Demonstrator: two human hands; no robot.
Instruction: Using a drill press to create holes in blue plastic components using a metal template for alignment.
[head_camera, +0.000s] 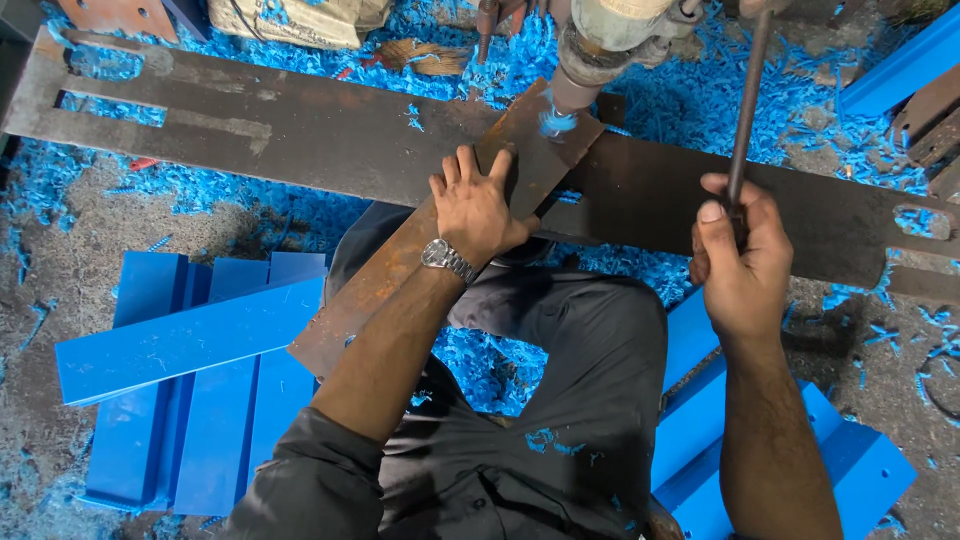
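1. The long dark steel bed plate (300, 130) of the drilling machine runs across the view just beyond both hands – it serves as the desk here, with slots cut in it and blue shavings (690, 90) heaped behind it and over the floor.
2. Below the left forearm lies a stack of blue plastic slabs (170, 400); more blue slabs (800, 460) lie under the right forearm. No holes can be made out in either pile, so it cannot be told which are finished.
3. The rusty flat bar (390, 280) lies aslant over the plate, its far end under the drill head and its near end reaching back past the left wrist toward the person's lap.
4. The drill head (600, 45) stands just ahead of the left hand, its bit tip wrapped in a curl of blue swarf (556, 122) and down at the bar's surface – judging from this, the bit is engaged and the cut is under way, not yet finished.
5. The left hand (480, 215) presses flat on the bar, fingers spread, pinning it rather than gripping it.
6. The right hand (738, 265) is closed in a fist round the thin feed lever (748, 100), which rises away from it.
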